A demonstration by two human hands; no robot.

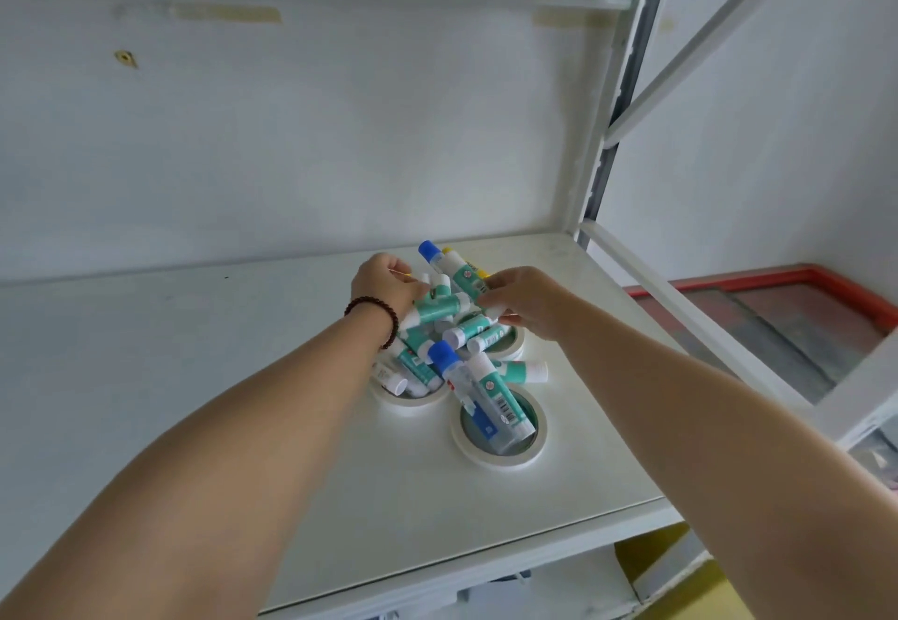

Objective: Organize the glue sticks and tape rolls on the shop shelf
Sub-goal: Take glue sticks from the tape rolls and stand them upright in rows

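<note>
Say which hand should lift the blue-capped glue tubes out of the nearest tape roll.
Probably the right hand: its forearm passes just beside the nearest tape roll holding the blue-capped glue tubes. The left hand is across the pile, farther off.

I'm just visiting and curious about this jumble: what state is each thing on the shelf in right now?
Glue sticks: capped, heaped in a loose pile.
Tape roll: lying flat, a clear blue-capped glue bottle leaning in its hole.
Left hand: gripping sticks on the pile.
Right hand: gripping sticks on the pile.
Shelf: bare left of the pile.
</note>
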